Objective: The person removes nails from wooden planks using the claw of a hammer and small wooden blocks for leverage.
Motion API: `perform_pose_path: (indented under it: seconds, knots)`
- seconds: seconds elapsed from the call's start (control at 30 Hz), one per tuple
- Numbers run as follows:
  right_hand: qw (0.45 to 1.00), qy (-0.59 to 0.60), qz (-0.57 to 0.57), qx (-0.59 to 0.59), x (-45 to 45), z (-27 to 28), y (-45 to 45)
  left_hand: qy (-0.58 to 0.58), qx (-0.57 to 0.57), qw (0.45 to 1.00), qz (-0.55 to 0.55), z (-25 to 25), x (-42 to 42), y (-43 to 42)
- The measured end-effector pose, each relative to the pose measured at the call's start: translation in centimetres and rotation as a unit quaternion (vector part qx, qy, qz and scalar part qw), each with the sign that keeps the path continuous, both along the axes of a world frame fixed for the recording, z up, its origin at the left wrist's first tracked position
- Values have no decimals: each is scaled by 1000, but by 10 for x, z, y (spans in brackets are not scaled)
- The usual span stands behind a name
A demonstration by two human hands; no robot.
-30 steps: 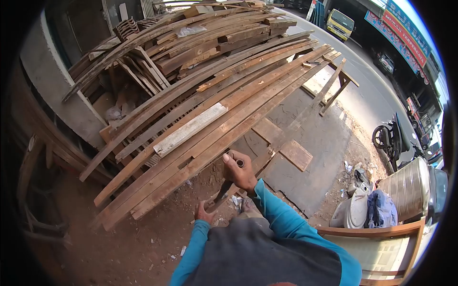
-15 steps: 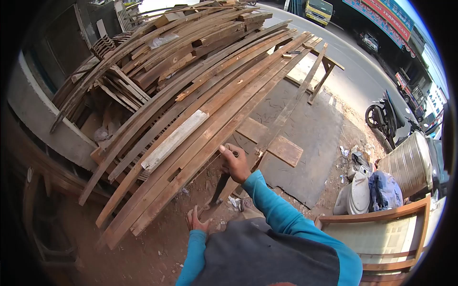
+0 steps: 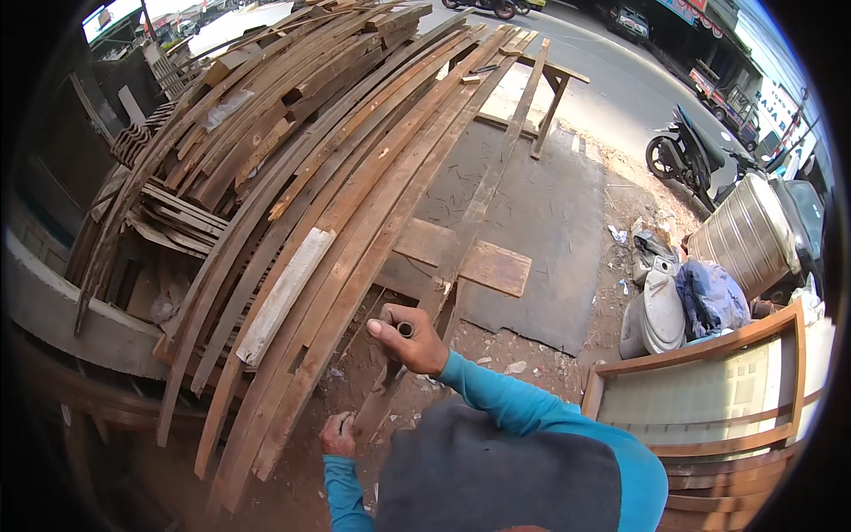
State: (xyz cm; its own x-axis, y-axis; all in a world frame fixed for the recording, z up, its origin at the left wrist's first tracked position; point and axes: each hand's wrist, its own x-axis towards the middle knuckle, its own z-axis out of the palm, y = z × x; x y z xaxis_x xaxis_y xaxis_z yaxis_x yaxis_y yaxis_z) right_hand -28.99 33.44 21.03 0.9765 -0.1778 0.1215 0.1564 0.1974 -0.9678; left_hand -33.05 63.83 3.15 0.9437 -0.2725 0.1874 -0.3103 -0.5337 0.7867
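My right hand (image 3: 409, 339) is closed around a tool with a hollow, round pipe-like handle end (image 3: 405, 329). The tool's lower part is mostly hidden below my fist. Lower and to the left, my left hand (image 3: 338, 434) has its fingers curled at the edge of a brown wooden board (image 3: 376, 410) that slants down beneath the tool. Just left of my right hand run long wooden beams (image 3: 355, 275), side by side. A short whitish wood piece (image 3: 285, 297) lies on top of them.
A big lumber pile (image 3: 257, 133) stands behind the beams. A narrow plank (image 3: 492, 177) crosses a short board (image 3: 496, 268) over a grey sheet (image 3: 541, 293). At right are a wooden frame (image 3: 700, 346), a metal drum (image 3: 745, 235) and a parked motorcycle (image 3: 696, 155).
My right hand has moved down and left in view with the tool. My left hand has shifted lower left, its fingers going from spread to curled. The camera view has turned rightward.
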Motion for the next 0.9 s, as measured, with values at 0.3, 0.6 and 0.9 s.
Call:
perform_pose_path:
  seconds: [0.3, 0.6, 0.9]
  knots:
    - [999, 4, -50, 19, -23, -20, -55, 200, 356, 901, -149, 26, 104, -79]
    - [997, -9, -81, -14, -20, -25, -64, -147, -60, 987, -14, 131, 188, -251]
    - [986, -40, -159, 30, -24, -34, -47, 160, 218, 961, 52, -12, 18, -67]
